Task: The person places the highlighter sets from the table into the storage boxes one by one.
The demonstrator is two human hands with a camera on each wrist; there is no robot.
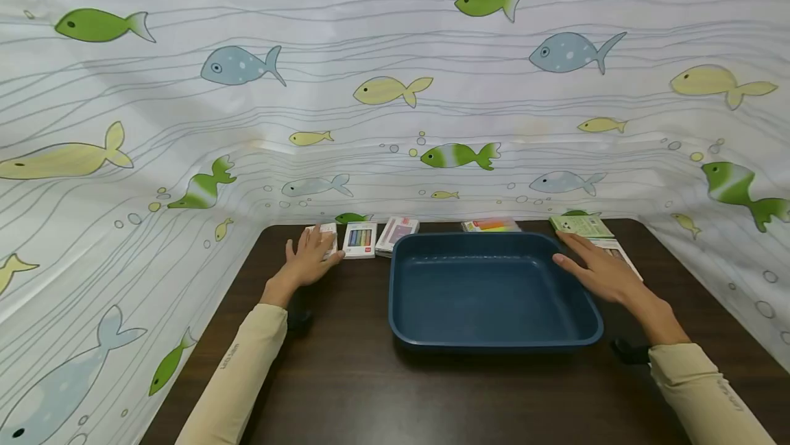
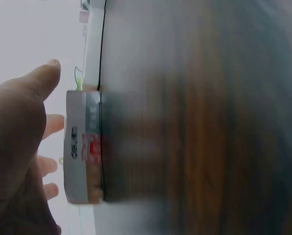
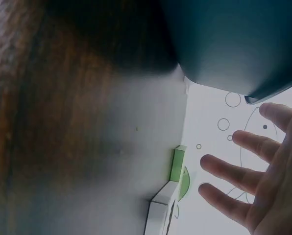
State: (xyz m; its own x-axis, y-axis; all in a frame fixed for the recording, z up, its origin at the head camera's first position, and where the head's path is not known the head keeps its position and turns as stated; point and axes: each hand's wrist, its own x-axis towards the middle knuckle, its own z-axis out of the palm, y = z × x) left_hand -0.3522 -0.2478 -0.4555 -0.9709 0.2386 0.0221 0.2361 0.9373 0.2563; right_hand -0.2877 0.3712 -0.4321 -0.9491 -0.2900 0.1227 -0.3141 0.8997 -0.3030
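My left hand (image 1: 305,261), fingers spread, is over a small white box (image 1: 332,231) at the far left of the table. In the left wrist view that box (image 2: 77,147) shows its printed end, and the left thumb and fingers stand apart from it. A deep blue rectangular tray (image 1: 494,347) sits right of centre. My right hand (image 1: 601,273) reaches past the tray's right side with fingers extended. In the right wrist view the fingers (image 3: 229,171) hold nothing; whether they touch the tray's rim I cannot tell.
Along the back lie a box with coloured sticks pictured (image 1: 360,239), stacked white boxes (image 1: 397,232), and a bright-coloured pack (image 1: 492,225). A green box (image 1: 580,225) and a white box (image 1: 617,253) lie at the back right. A fish-print curtain (image 1: 382,40) surrounds the dark table (image 1: 345,390).
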